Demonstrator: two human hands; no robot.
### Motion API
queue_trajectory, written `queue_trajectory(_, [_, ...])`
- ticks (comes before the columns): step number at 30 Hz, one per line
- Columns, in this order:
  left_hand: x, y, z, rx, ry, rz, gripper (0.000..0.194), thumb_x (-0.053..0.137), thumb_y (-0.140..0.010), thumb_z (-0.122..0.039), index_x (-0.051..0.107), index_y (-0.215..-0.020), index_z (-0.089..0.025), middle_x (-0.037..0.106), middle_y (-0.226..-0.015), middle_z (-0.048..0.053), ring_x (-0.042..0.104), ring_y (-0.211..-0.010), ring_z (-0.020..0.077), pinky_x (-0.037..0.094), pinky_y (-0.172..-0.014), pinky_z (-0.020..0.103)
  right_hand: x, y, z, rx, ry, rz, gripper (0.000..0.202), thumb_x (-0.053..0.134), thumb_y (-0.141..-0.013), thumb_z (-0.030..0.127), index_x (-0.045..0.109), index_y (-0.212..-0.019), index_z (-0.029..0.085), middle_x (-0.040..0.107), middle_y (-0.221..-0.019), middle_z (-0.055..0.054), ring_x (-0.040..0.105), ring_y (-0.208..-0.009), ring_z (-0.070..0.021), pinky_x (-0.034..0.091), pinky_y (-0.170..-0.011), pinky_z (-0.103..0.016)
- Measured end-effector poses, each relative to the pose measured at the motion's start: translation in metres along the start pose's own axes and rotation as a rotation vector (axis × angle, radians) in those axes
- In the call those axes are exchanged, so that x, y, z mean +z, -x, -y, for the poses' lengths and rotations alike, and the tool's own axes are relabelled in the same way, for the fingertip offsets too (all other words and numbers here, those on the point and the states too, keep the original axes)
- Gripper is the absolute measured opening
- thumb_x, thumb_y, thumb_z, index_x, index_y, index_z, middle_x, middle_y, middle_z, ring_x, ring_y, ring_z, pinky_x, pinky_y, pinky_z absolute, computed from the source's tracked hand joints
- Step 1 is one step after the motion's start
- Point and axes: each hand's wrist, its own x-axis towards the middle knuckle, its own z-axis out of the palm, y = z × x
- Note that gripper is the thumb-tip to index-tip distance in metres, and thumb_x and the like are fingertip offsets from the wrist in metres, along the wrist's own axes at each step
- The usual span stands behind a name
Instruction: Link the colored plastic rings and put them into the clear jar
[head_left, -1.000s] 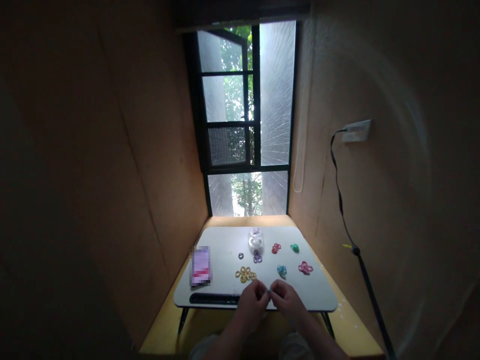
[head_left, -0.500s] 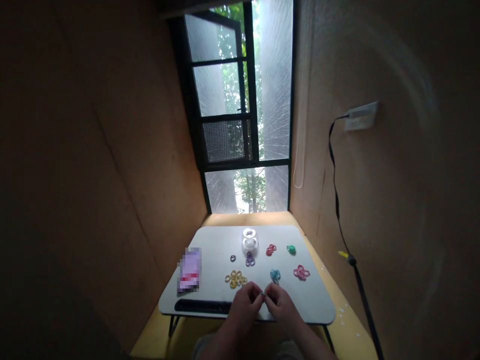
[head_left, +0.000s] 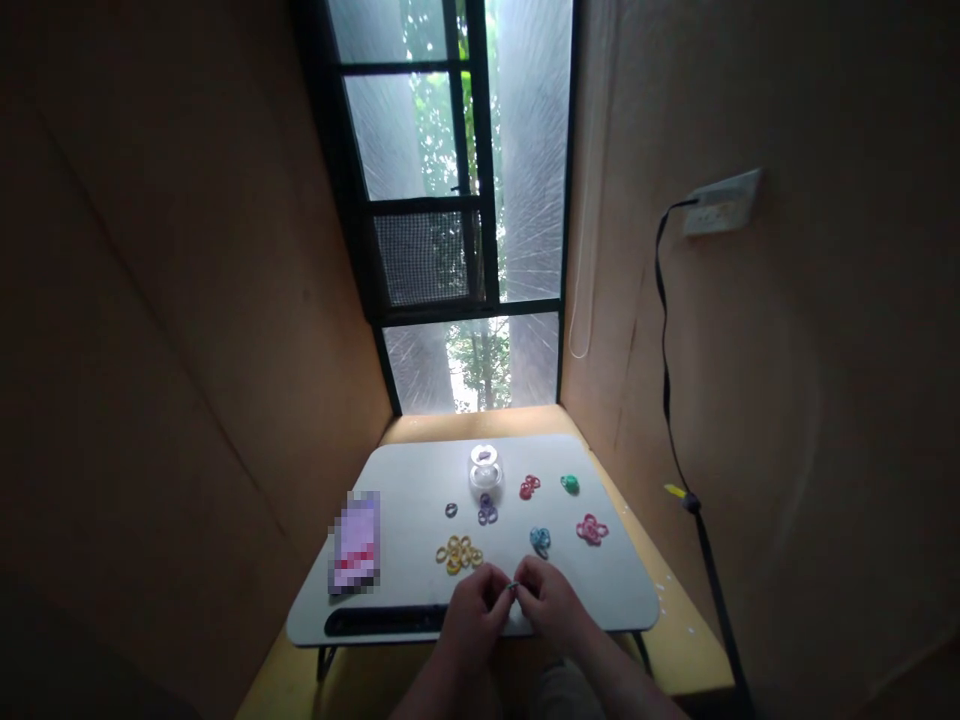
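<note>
Near the front edge of the white folding table point(head_left: 420, 465), my left hand point(head_left: 474, 610) and my right hand point(head_left: 546, 600) meet fingertip to fingertip. Both are closed in a pinch on one tiny dark, greyish piece point(head_left: 513, 586), too small to make out clearly. Just beyond the right hand lies a cluster of blue ring-shaped bands point(head_left: 539, 541). Yellow bands point(head_left: 459, 553) lie in a bunch past the left hand. Farther back are purple bands point(head_left: 487, 510) and a single dark band point(head_left: 451, 510).
A clear round container point(head_left: 485, 472) stands at the back centre. Red bands point(head_left: 529, 487), green bands point(head_left: 570, 484) and pink bands point(head_left: 592, 529) lie rightward. A blurred purple packet point(head_left: 355, 545) is at left, behind a black slot point(head_left: 386, 621). A cable point(head_left: 666, 370) hangs along the right wall.
The view has tipped down and shifted slightly, so the table sits a little further left in it. My hands stay together, pinching the small piece, with a slight change of finger position.
</note>
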Motion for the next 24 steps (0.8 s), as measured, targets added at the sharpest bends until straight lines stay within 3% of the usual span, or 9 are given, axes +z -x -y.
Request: queue_trajectory(24, [-0.003,0.006,0.003,0.037,-0.010,0.018,0.016,0.056,-0.081,-0.029,0.065,-0.082,-0.016,0.059,-0.066,-0.001,0.048,-0.060,0.0108,0.035,-0.059,0.023,-0.010,0.006,0.018,0.110,-0.054,0.045,0.024,0.061,-0.071,0.041,0.055,-0.069,0.018,0.049,-0.050,0.005,0.038,-0.046,-0.0087,0.025,-0.045,-0.022])
